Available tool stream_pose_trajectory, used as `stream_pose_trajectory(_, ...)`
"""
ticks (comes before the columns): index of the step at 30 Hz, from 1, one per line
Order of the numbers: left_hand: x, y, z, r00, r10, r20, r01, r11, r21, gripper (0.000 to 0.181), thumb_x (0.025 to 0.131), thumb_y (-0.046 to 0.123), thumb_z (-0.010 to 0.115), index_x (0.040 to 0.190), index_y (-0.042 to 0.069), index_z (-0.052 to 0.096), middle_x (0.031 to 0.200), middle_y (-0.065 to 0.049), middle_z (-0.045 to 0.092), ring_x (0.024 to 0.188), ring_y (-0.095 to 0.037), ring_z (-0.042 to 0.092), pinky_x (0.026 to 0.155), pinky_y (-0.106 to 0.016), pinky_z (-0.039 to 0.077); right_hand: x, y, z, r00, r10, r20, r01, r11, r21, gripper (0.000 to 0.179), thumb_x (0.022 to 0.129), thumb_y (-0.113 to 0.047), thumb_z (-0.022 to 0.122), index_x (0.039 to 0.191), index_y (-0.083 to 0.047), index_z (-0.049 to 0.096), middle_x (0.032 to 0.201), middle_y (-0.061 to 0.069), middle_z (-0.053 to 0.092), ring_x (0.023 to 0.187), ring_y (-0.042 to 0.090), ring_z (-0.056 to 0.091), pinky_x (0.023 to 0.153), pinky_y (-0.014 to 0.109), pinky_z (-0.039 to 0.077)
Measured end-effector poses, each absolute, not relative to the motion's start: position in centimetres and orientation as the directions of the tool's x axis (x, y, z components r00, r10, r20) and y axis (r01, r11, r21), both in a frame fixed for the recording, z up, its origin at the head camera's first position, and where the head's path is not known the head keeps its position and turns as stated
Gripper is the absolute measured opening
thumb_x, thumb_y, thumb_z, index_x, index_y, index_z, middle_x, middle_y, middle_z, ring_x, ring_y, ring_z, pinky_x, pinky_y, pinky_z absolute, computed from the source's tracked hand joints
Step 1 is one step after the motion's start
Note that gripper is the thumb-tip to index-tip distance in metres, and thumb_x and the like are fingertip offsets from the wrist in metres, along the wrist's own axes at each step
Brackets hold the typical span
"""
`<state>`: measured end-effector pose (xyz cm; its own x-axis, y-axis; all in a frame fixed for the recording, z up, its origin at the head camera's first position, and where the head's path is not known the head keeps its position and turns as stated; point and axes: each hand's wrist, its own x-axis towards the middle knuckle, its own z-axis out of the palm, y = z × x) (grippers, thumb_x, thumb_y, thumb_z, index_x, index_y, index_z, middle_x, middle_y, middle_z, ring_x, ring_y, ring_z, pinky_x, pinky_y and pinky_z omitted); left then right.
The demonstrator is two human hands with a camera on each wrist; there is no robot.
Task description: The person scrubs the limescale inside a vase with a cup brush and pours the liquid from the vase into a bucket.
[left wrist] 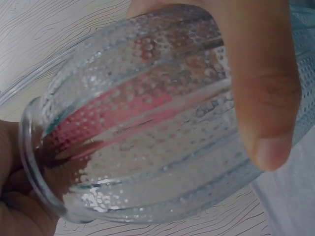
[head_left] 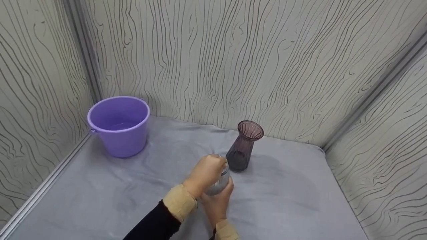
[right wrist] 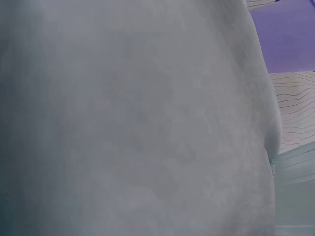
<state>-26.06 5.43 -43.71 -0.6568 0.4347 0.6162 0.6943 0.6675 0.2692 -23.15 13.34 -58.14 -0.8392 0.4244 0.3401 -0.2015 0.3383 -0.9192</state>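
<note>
I am working in a small booth-like enclosure (head_left: 186, 43). Wood-grain-patterned panels (head_left: 213, 73) are standing on three sides, grey metal-like strips (head_left: 82, 50) are joining them at the corners, and a grey cloth-covered tabletop (head_left: 283, 196) is filling the space between.

A back wall (head_left: 200, 60), a left wall (head_left: 30, 83) and a right wall (head_left: 397, 143) are enclosing the space, all showing dark, wavy wood-grain lines. A grey left strip (head_left: 82, 50) and a grey right strip (head_left: 376, 93) are running down the corners. A grey, wrinkled cloth (head_left: 283, 203) is spreading below, a pale rail (head_left: 45, 185) is edging its left side, and soft light is falling.
</note>
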Motion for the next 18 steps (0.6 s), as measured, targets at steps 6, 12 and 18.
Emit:
stream_pose_trajectory(6, -26.02, 5.46, -43.66, -0.729, 0.39, 0.563, 0.654, 0.64, 0.403, 0.02, 0.098, 0.006, 0.065, 0.077, 0.006, 0.065, 0.069, -0.004, 0.064, 0.062, -0.016, 0.063, 0.055, -0.027, 0.05, -22.93, 13.38, -57.93, -0.853, 0.408, 0.324, -0.183, 0.348, -0.92, 0.117, 0.062, -0.015, 0.098, 0.149, 0.002, 0.022, 0.145, 0.028, 0.033, 0.136, 0.046, 0.037, 0.11, 0.064, 0.031)
stream_pose_trajectory(12, -25.83, 5.59, -43.39, -0.747, 0.395, 0.534, 0.632, 0.673, 0.385, 0.019, 0.099, 0.008, 0.064, 0.081, 0.005, 0.067, 0.072, -0.005, 0.064, 0.064, -0.018, 0.064, 0.057, -0.028, 0.052, -22.99, 13.44, -57.97, -0.849, 0.408, 0.336, -0.187, 0.363, -0.913, 0.117, 0.062, -0.015, 0.098, 0.148, 0.004, 0.022, 0.145, 0.029, 0.032, 0.136, 0.048, 0.036, 0.11, 0.064, 0.03)
stream_pose_trajectory(18, -25.61, 5.73, -43.27, -0.727, 0.415, 0.547, 0.636, 0.706, 0.31, 0.015, 0.097, 0.006, 0.067, 0.082, 0.004, 0.069, 0.075, -0.006, 0.065, 0.068, -0.02, 0.067, 0.059, -0.029, 0.054, -23.09, 13.45, -58.02, -0.839, 0.404, 0.365, -0.214, 0.373, -0.903, 0.114, 0.061, -0.012, 0.098, 0.146, 0.004, 0.024, 0.141, 0.028, 0.035, 0.134, 0.046, 0.038, 0.111, 0.062, 0.03)
